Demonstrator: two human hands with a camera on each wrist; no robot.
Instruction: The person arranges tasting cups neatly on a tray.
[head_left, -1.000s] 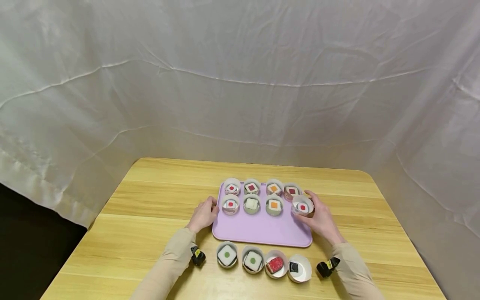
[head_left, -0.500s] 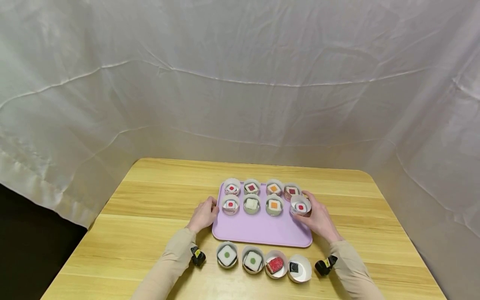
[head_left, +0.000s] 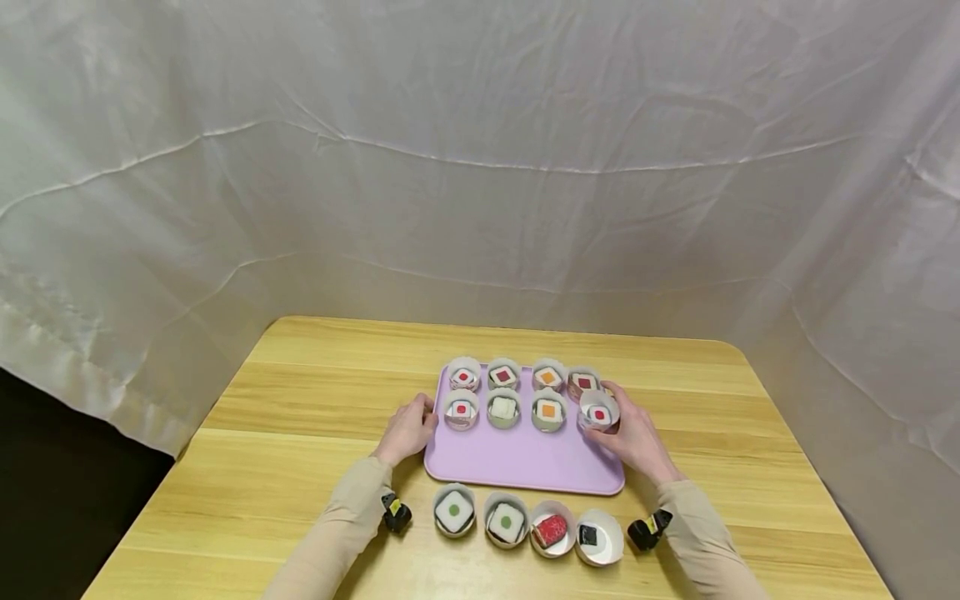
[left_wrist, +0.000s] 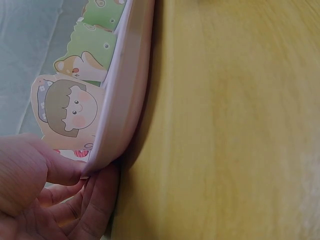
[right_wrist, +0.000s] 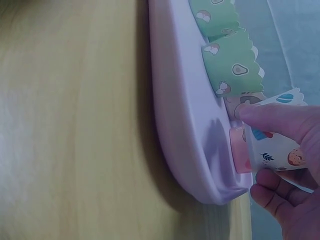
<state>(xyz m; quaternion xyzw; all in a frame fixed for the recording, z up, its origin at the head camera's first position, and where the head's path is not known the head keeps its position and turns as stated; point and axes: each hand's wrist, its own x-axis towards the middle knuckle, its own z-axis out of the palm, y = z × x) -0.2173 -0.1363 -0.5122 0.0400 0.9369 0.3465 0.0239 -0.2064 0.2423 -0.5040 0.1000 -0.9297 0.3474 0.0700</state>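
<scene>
My right hand (head_left: 637,437) grips a white patterned paper cup (right_wrist: 272,150) between thumb and fingers. Inside the cup lies a white sushi roll (head_left: 599,414) with a red centre. The cup is over the right side of the lilac tray (head_left: 517,458), in front of a pink cup (right_wrist: 240,150); whether its base touches the tray I cannot tell. At the tray's left edge my left hand (head_left: 408,429) pinches the rim, thumb on top and fingers below in the left wrist view. A cup with a cartoon face (left_wrist: 75,107) stands close to that thumb.
Two rows of paper cups with sushi fill the tray's back half, among them a cup with an orange-centred roll (head_left: 549,411). In front of the tray, several more cups line the wooden table (head_left: 300,400), including one with a red roll (head_left: 551,531). Pale curtains surround the table.
My right hand has moved slightly left with the cup, bringing it nearer the other cups. The left hand and the tray have not moved.
</scene>
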